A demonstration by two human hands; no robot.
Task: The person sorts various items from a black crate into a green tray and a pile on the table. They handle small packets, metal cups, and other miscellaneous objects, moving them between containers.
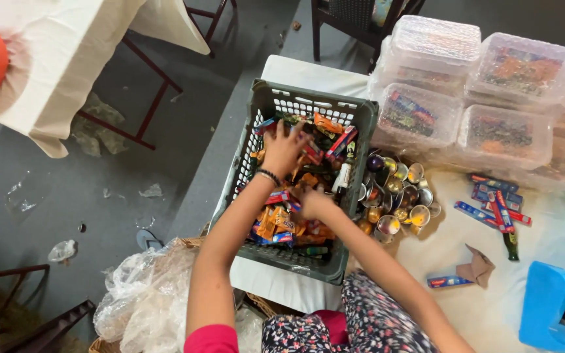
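Head view: a person leans over a grey-green slatted crate (276,104) standing on a white-covered table (308,72); both bare hands are down among the small packets (276,225) that fill it.
Left hand (284,149): palm down, fingers spread wide and flat on the upper part of the heap; a dark bracelet sits at the wrist. The grip is wide and closed on nothing that shows.
Right hand (314,201): lower in the crate, fingers curled into the packets. I cannot tell whether the grip holds one; the fingertips are buried.
Contents of crate: orange, red and blue wrapped sachets and slim boxes, loose and overlapping, with one white tube (342,175) lying near the right wall.
Beside the crate: a cluster of small round shiny tins (397,196) just to its right, touching its wall; a few blue and red slim boxes (495,202) lie further right, well apart.
Behind: stacked clear lidded tubs (472,85), already filled with sorted colours.
Floor side: a crumpled clear plastic bag (142,294) in a woven basket at the person's left.
Judgement on method: the heap is mixed and slippery, so raking with the flat left hand to expose one colour while the right picks singly looks sound.
Risk: a deep scoop may drag packets over the low wall toward the tins, or crush thin sachets beneath.
Advice: keep lifts small and stay clear of the tube.
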